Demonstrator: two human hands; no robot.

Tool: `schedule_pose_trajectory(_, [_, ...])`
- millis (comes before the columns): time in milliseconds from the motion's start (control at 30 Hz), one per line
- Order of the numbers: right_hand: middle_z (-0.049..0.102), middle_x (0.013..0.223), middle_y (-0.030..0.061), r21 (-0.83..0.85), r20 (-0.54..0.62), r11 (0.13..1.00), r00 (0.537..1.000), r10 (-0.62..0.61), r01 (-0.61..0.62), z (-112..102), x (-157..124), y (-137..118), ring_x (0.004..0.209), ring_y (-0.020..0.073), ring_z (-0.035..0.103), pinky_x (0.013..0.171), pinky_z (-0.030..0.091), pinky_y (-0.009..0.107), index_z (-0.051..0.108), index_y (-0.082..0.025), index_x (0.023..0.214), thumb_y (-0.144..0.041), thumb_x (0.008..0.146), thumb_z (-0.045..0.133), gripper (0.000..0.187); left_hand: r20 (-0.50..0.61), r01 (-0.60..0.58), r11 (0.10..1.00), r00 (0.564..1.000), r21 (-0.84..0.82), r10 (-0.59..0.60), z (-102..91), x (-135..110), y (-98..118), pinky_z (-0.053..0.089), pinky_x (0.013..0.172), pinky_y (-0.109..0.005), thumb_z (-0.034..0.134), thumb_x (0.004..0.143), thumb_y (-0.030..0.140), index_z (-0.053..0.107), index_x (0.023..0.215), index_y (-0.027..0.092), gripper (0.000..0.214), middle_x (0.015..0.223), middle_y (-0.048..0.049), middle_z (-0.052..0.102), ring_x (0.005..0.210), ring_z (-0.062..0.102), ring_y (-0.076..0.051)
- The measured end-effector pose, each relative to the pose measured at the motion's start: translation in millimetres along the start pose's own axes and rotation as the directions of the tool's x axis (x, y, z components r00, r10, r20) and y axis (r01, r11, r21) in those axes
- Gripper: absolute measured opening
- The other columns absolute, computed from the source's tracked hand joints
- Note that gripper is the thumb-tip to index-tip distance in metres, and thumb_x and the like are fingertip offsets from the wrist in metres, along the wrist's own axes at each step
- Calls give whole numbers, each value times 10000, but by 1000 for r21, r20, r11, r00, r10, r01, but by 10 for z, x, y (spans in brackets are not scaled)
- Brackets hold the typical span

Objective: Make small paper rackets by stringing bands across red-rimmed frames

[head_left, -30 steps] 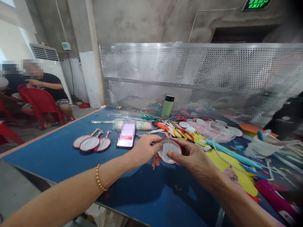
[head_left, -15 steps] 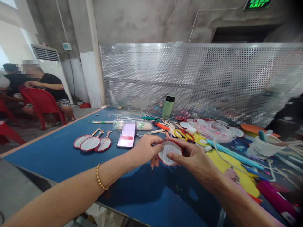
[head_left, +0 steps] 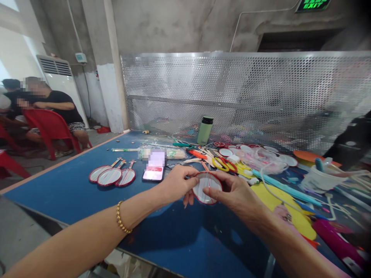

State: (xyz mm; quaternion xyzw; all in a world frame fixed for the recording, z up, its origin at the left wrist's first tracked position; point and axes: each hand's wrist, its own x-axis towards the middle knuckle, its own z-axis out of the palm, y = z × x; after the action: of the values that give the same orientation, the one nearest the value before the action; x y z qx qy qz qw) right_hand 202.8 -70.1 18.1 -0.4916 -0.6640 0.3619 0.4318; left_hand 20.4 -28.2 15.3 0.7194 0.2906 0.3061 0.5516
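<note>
Both my hands hold a small white paper disc with a red rim (head_left: 207, 187) just above the blue table (head_left: 72, 193). My left hand (head_left: 176, 183) pinches its left edge with thumb and forefinger. On the right side, my right hand (head_left: 234, 193) grips the disc, its fingers curled over the front and top rim. A gold bead bracelet (head_left: 121, 218) circles my left wrist. Three finished red-rimmed paper fans on wooden sticks (head_left: 112, 175) lie on the table to the left.
A phone (head_left: 154, 169) lies by the fans. Scissors (head_left: 224, 165), white discs, sticks, yellow sheets (head_left: 278, 200), a green flask (head_left: 205, 130) and a white cup (head_left: 320, 178) crowd the right side. A perforated metal screen (head_left: 246, 96) backs the table. People sit on red chairs (head_left: 49, 127) at left.
The disc has turned slightly between my fingers and my right fingertips have shifted along its rim. Both hands stay in the same place.
</note>
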Motion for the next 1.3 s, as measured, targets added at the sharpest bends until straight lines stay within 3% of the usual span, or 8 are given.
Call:
schedule_pose_trajectory(233, [714, 862, 36, 70, -4, 997, 999, 45, -45, 50, 14, -32, 733, 186, 637, 596, 535, 280, 712, -183, 1002, -436, 655, 797, 438, -50, -33, 999, 998, -31, 32, 24, 4, -23, 415, 347, -189, 487, 883, 238, 539, 775, 142, 154, 459, 8, 546, 345, 520, -114])
schedule_pose_trajectory(633, [720, 953, 66, 325, -15, 942, 996, 88, -79, 164, -10, -45, 763, 176, 620, 694, 493, 291, 716, -166, 1064, -477, 669, 805, 511, -164, -66, 996, 985, -61, 55, 21, 16, -36, 398, 363, -201, 471, 861, 214, 547, 780, 145, 131, 540, -23, 598, 395, 545, -124])
schedule_pose_trajectory(733, [713, 912, 54, 400, -20, 912, 994, 105, -88, 196, -3, -39, 767, 167, 602, 713, 478, 286, 733, -170, 985, -434, 656, 823, 431, -197, -69, 996, 979, -62, 56, 13, 24, -55, 397, 364, -196, 469, 868, 225, 546, 780, 149, 140, 520, -8, 582, 388, 545, -120])
schedule_pose_trajectory(900, [675, 799, 37, 458, -13, 887, 997, 74, -60, 242, 14, 32, 725, 150, 559, 705, 458, 286, 731, -166, 871, -438, 763, 743, 293, -244, -75, 995, 968, -72, 55, 2, 37, -62, 400, 357, -194, 471, 871, 229, 575, 839, 146, 137, 496, 13, 565, 368, 532, -117])
schedule_pose_trajectory(1000, [696, 866, 52, 497, -17, 866, 997, 72, -54, 275, 17, 24, 739, 163, 580, 705, 479, 294, 730, -175, 906, -427, 765, 731, 289, -268, -79, 994, 962, -76, 56, -1, 34, -41, 413, 361, -204, 466, 863, 212, 566, 819, 148, 127, 488, 15, 560, 366, 529, -122])
schedule_pose_trajectory(1133, [705, 1027, 70, 544, -1, 833, 993, 116, -97, 310, 6, -70, 888, 225, 637, 792, 518, 334, 727, -207, 931, -401, 737, 735, 274, -311, -84, 994, 949, -66, 59, -13, 32, -25, 411, 365, -201, 468, 850, 203, 560, 793, 150, 120, 472, 14, 552, 374, 530, -122])
schedule_pose_trajectory(1300, [688, 1083, 79, 575, -35, 813, 991, 130, -87, 299, -4, -92, 973, 241, 629, 900, 504, 380, 704, -205, 937, -298, 715, 694, 241, -366, -96, 995, 928, -39, 75, -40, 53, -38, 390, 360, -199, 471, 847, 221, 566, 814, 152, 122, 463, 15, 557, 365, 525, -123])
